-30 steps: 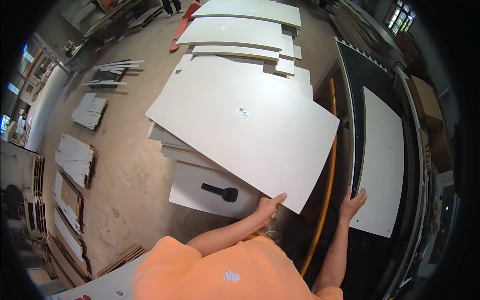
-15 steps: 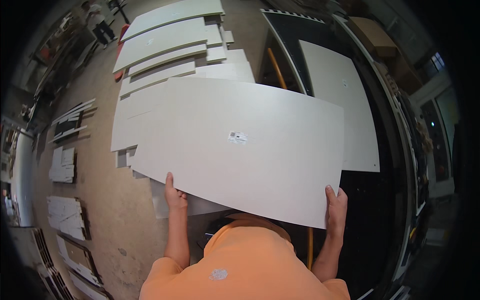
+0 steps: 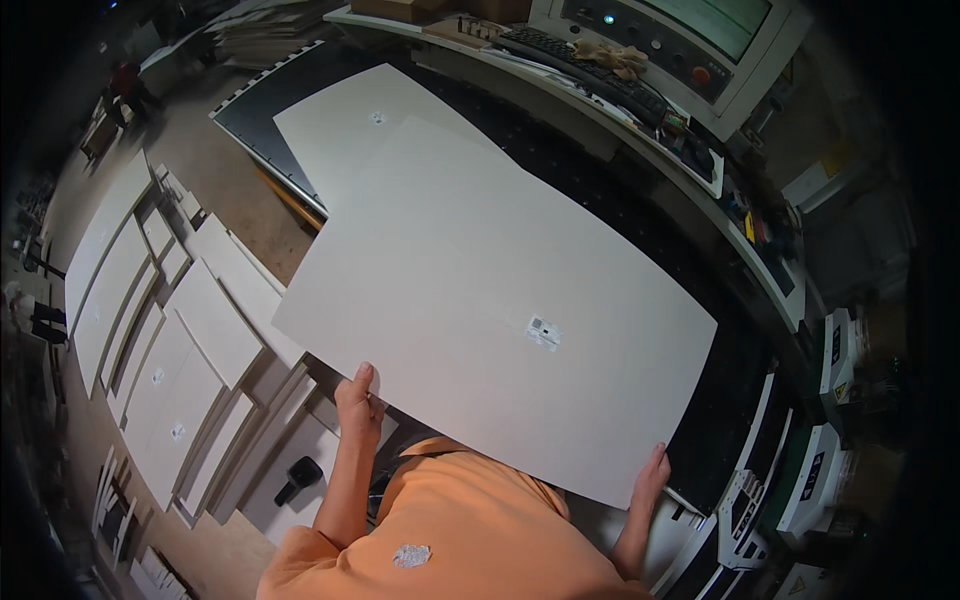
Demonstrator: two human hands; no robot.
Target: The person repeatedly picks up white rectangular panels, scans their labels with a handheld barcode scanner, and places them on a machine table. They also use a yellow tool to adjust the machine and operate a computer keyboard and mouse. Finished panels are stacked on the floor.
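Presently your left hand (image 3: 358,405) and right hand (image 3: 650,478) clasp the near edge of the large white rectangular board (image 3: 480,300), spread wide to keep it level over the black machine bed (image 3: 720,400).

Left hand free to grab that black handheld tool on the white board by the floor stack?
Probably not as things stand: the left hand is gripping the edge of the large white rectangular panel, which the right hand also holds. The black handheld tool lies below it, unobstructed.

A small white sticker label (image 3: 544,333) sits on the big white panel (image 3: 480,300); another label (image 3: 377,118) marks the far panel (image 3: 350,140); a greenish screen (image 3: 712,22) glows top right.
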